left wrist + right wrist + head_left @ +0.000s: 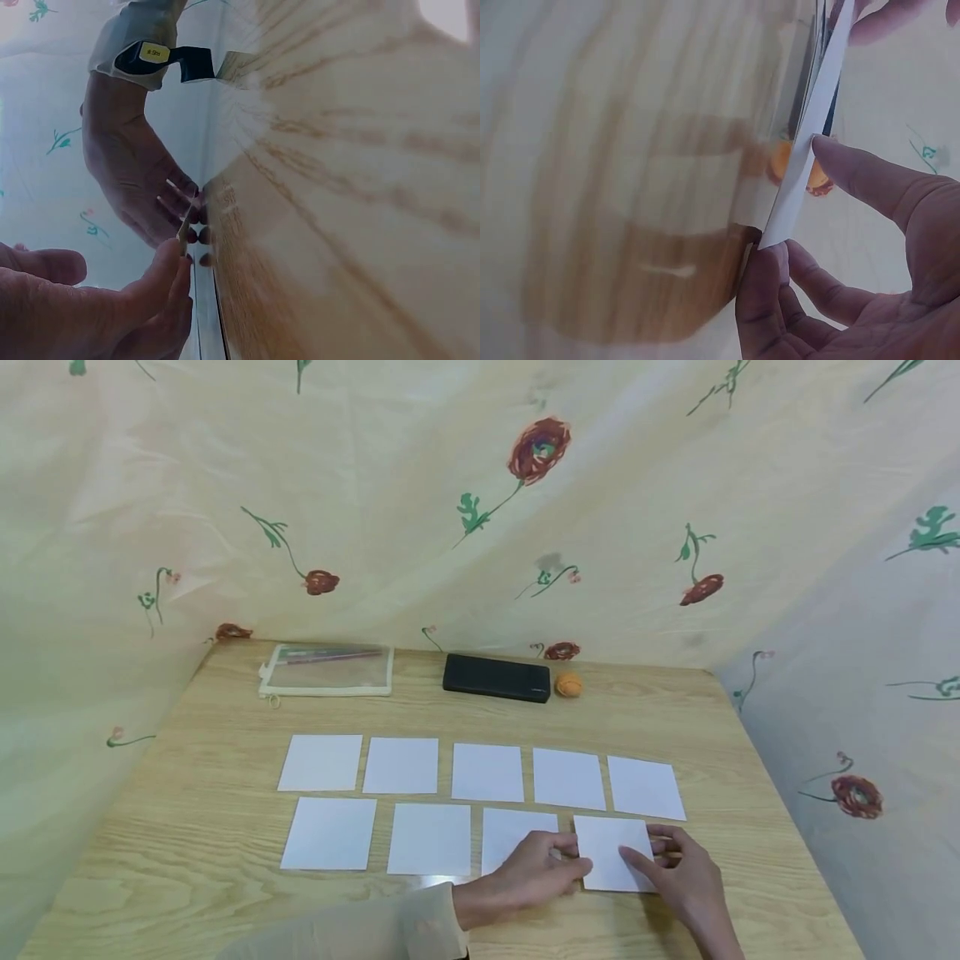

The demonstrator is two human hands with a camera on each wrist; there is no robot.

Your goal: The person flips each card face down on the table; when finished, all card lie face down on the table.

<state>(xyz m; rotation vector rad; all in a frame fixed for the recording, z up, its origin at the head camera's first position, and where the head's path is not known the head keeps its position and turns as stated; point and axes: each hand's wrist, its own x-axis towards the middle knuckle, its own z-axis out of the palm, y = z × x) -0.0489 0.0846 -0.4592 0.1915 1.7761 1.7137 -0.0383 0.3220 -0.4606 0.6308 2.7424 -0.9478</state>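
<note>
Both hands hold one white square card (611,852) at the right end of the front row, close over the table. My left hand (536,868) pinches its left edge between thumb and fingers. The right hand (686,877) has its thumb on the card's upper face and its fingers at the right edge. In the right wrist view the card (810,142) shows nearly edge-on, tilted, with the right thumb (870,176) against it. The left wrist view shows the card (185,225) as a thin sliver between the left hand (97,315) and the right hand (131,165).
Several white cards lie in two rows; the front row includes a card (429,839) and one (517,827) partly behind the left hand. A zip pouch (330,685) with pencils, a black case (497,678) and an orange ball (568,684) stand along the back, before a flowered cloth (375,485).
</note>
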